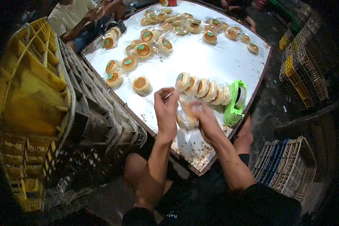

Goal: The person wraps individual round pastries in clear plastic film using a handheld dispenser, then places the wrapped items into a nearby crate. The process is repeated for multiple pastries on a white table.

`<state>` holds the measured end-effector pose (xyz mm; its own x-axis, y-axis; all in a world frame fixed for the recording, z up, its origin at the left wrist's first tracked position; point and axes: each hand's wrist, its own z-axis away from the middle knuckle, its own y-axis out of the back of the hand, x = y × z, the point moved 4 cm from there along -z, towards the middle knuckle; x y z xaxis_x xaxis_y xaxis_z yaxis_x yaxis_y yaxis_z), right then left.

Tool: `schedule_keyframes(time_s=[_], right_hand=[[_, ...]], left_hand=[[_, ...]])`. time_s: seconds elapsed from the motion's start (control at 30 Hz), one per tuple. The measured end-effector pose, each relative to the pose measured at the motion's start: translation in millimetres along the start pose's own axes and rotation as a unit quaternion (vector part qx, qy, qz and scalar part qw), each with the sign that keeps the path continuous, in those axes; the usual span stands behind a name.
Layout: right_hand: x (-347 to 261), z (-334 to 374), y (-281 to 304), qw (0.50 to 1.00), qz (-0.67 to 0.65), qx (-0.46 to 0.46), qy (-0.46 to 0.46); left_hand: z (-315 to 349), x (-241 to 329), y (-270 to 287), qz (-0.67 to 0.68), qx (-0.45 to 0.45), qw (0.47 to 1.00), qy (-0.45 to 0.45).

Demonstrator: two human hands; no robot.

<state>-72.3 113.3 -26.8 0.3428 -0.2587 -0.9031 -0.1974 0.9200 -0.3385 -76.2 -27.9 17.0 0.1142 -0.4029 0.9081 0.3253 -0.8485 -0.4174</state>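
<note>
Close to the table's near corner, a round bun (187, 116) in clear plastic wrap is between my two hands, blurred by motion. My left hand (166, 113) is closed, its thumb and fingers pinching at the wrap on the bun's upper left. On the other side, my right hand (204, 117) grips the bun, its fingers smeared. Just beyond them, several wrapped buns (202, 87) stand on edge in a slanting row. The row ends beside a bright green tape dispenser (235, 104). A single bun (141, 86) with no label showing lies left of my hands.
Many wrapped buns (143, 50) with green labels lie over the far part of the white table (222, 60). Yellow and grey crates (38, 75) crowd the left edge; more crates (286, 158) stand at right. Another person (73, 19) sits at the far left.
</note>
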Motion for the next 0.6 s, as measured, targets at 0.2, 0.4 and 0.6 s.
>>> schedule_keyframes(time_s=[0.2, 0.4, 0.6], right_hand=[[-33, -57, 26, 0.963, 0.174, 0.118, 0.169], [-14, -19, 66, 0.978, 0.148, 0.088, 0.114], [13, 28, 95, 0.985, 0.064, 0.137, 0.085]], left_hand=[[-98, -30, -4, -0.18, 0.042, 0.978, -0.094], [-164, -74, -16, -0.428, -0.057, 0.896, -0.099], [-202, -73, 35, -0.572, 0.038, 0.818, -0.052]])
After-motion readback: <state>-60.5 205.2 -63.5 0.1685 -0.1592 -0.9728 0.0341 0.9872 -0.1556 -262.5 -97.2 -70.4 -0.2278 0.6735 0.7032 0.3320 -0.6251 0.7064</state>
